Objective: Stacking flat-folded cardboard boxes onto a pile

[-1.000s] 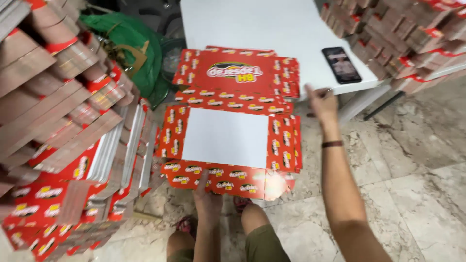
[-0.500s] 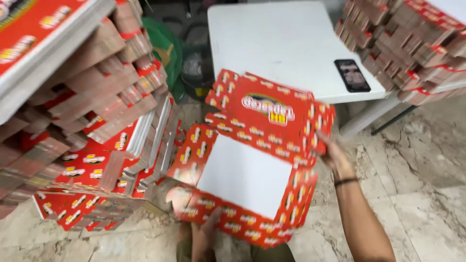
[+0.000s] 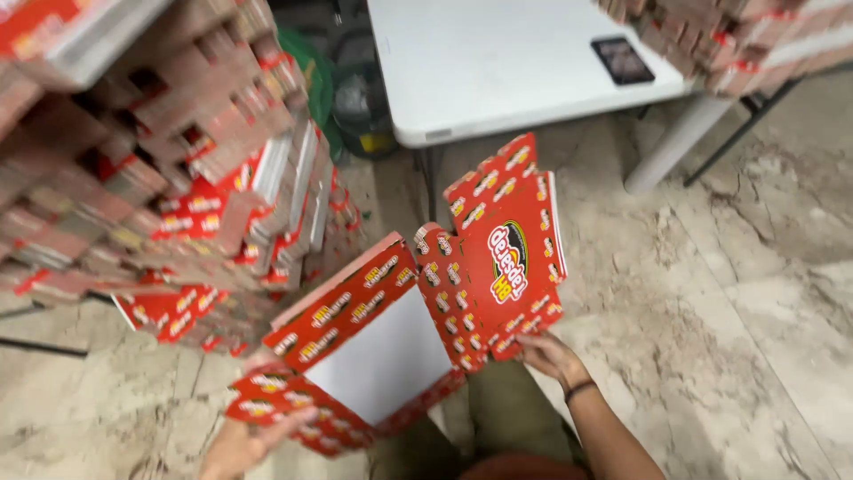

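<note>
fingers (image 3: 542,348) closed on red box (image 3: 418,311)

A single head-worn camera looked steeply down from above the person's own lap, close enough that the left hand (image 3: 247,444) and right hand (image 3: 549,354) sat at the bottom edge. It faced forward and down over the unfolded red cardboard box (image 3: 418,302) toward the stone floor (image 3: 729,293). The frame was tilted, with the white folding table (image 3: 498,62) cut off at the top and the stack of flat boxes (image 3: 169,151) crowding the left side, blurred.
</note>
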